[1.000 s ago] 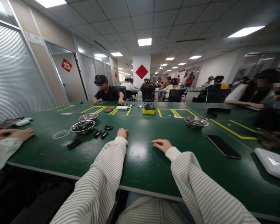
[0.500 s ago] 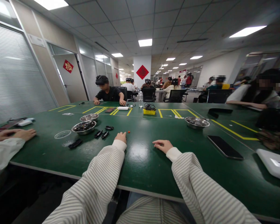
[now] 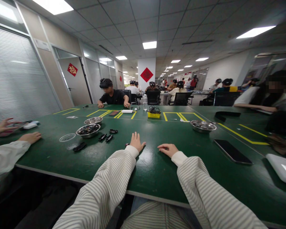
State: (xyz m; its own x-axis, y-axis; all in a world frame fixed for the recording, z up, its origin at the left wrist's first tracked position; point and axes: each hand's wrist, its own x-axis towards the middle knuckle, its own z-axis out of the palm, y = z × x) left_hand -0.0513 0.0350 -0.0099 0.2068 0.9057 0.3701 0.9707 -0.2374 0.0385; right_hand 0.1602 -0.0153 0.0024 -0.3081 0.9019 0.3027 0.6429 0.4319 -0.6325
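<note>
My left hand (image 3: 137,142) lies over the green table (image 3: 154,178) with its fingers spread, holding nothing. Just left of its wrist is a small dark piece with a touch of red (image 3: 127,144), partly hidden by the cuff. To the right, my right hand (image 3: 168,149) rests on the tabletop, fingers loosely stretched to the left and nothing visible in them. Several black plastic parts (image 3: 109,138) lie beyond my left forearm. Beside them stands a metal bowl (image 3: 88,136) filled with dark parts, with a second metal bowl (image 3: 93,123) behind it.
At left are a clear plastic lid (image 3: 67,137), another black part (image 3: 79,146) and a co-worker's hands (image 3: 30,137). A phone (image 3: 232,151), a metal bowl (image 3: 203,130) and a white device (image 3: 282,167) occupy the right. Farther back stand a yellow box of cables (image 3: 153,116) and a bottle (image 3: 145,103).
My left hand has shifted right and spread its fingers, covering where a small orange piece lay. My right hand stays about in place. At far left, a co-worker's hand has lifted.
</note>
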